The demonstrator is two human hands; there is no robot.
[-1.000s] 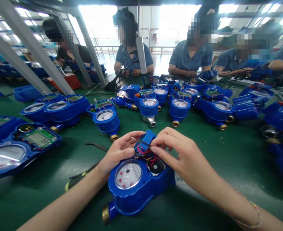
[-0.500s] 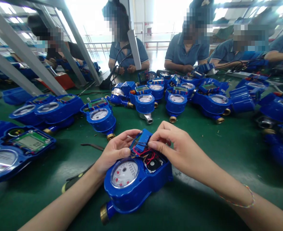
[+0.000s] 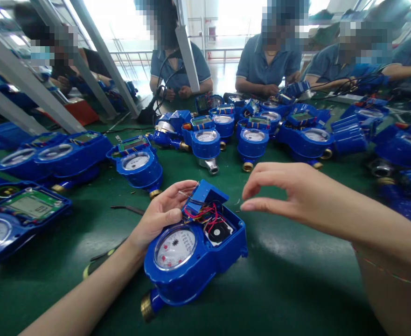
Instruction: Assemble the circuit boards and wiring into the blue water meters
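A blue water meter [image 3: 187, 284] with a round white dial [image 3: 175, 247] lies tilted on the table in front of me. My left hand [image 3: 165, 205] grips its upper left side, thumb by the dial and fingers behind the raised blue plastic box [image 3: 204, 196]. Red, black and yellow wires [image 3: 205, 213] run from that box into the open housing, beside a round black part [image 3: 218, 232]. My right hand [image 3: 278, 191] hovers to the right of the meter, touching nothing, thumb and fingers apart. A brass threaded end [image 3: 147, 308] sticks out at the meter's bottom left.
Several blue water meters [image 3: 205, 144] stand across the green table [image 3: 296, 280]; a larger one [image 3: 26, 219] with a display is at left. A dark tool with yellow-green edges [image 3: 100, 263] lies behind my left forearm. Co-workers [image 3: 268, 65] sit opposite, past grey metal posts [image 3: 96, 51].
My right hand has let go of the wires at the blue box and moved right, its fingers now apart. My left hand keeps its hold. The view has shifted slightly.
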